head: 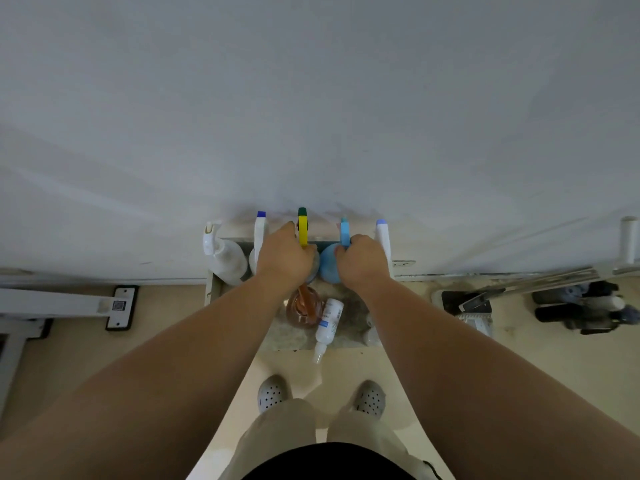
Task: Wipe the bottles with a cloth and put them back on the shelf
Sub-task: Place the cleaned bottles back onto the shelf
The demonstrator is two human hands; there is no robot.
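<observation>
The shelf (212,289) stands low against the wall, its top mottled grey. Five bottles line its back: a white bottle (227,259), a blue-tipped sprayer (260,235), a yellow sprayer (303,233), a blue bottle (329,271) and a pale-tipped sprayer (383,237). In front sits an amber bottle (302,308). Just beside it a small bottle (329,320) lies on its side, nozzle past the front edge.

At the back of the shelf (211,292), the left hand (285,258) is covering its own fingertips and the body of the yellow-topped bottle (303,231). The right hand (364,259) is masking the neck of the blue bottle (329,270). Print on the white bottle (329,320) is showing too small to read.
</observation>
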